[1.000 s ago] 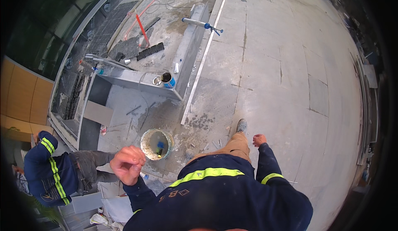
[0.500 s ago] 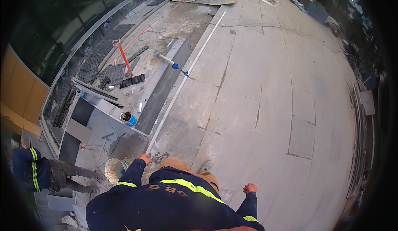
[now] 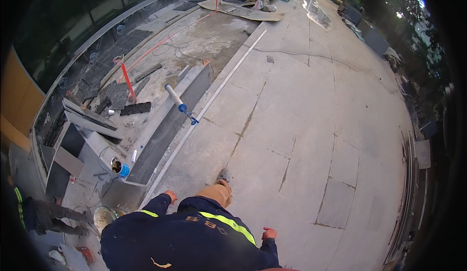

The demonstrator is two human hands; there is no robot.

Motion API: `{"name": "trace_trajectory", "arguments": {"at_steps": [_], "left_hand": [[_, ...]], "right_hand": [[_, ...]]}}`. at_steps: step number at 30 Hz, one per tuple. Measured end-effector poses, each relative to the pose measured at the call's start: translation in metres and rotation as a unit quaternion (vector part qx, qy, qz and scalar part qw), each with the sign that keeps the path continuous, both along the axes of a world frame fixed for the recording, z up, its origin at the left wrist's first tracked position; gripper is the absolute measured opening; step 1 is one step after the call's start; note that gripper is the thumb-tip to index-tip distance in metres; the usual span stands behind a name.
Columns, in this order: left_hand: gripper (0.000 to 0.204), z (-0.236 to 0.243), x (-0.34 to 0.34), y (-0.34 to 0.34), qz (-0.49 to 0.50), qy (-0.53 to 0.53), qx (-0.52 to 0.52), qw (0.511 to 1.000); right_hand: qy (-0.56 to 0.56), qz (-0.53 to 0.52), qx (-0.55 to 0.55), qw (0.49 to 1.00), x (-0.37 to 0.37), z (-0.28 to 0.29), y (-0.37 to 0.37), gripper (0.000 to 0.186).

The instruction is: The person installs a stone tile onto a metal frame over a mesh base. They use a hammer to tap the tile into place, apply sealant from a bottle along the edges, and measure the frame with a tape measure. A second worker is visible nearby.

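My left hand (image 3: pixel 170 196) hangs beside my thigh, its fingers curled in with nothing visible in them. Out to the other side, my right hand (image 3: pixel 269 233) is a loose fist over the paving and touches nothing. Ahead of my left hand stands a long grey stone curb (image 3: pixel 165 137). A caulking gun (image 3: pixel 176 99) with a white tube and blue handle rests across it, the handle end overhanging the paving. At the curb's near end sits a blue can (image 3: pixel 120 168) with a dark opening. One shoe (image 3: pixel 224 175) is forward on the slabs.
Pale paving slabs (image 3: pixel 272 105) stretch ahead, crossed by a thin cable (image 3: pixel 316 55). Left of the curb are a red post (image 3: pixel 128 82), black plastic grids (image 3: pixel 135 108) and leaning slabs (image 3: pixel 92 118). A co-worker (image 3: pixel 51 216) and a bucket (image 3: pixel 104 216) are at lower left. Long strips lie far right.
I have moved forward along the paving; the curb, caulking gun and can sit nearer and further left in view. One leg now reaches forward. Both hands stay low at my sides.
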State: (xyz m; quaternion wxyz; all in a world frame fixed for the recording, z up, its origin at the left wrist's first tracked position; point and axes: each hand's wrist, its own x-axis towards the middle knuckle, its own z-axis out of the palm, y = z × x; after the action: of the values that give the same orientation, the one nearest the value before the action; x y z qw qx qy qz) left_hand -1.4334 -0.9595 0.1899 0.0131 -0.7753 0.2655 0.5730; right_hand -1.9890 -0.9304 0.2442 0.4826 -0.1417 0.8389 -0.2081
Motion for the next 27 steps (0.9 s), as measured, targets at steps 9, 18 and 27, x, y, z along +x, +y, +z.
{"name": "trace_trajectory", "arguments": {"at_steps": [9, 18, 27], "left_hand": [[0.028, 0.104, -0.085, -0.411, -0.086, 0.018, -0.314, 0.945], [0.027, 0.088, -0.113, -0.56, -0.071, 0.001, -0.268, 0.961], [0.031, 0.037, -0.088, -0.491, -0.532, -0.202, 0.045, 0.821]], "right_hand": [[0.03, 0.021, -0.089, 0.995, -0.035, 0.056, -0.246, 0.033], [-0.051, -0.064, 0.028, 0.996, -0.06, 0.001, -0.385, 0.031], [-0.029, 0.166, 0.162, 0.972, -0.154, -0.035, -0.643, 0.032]]}}
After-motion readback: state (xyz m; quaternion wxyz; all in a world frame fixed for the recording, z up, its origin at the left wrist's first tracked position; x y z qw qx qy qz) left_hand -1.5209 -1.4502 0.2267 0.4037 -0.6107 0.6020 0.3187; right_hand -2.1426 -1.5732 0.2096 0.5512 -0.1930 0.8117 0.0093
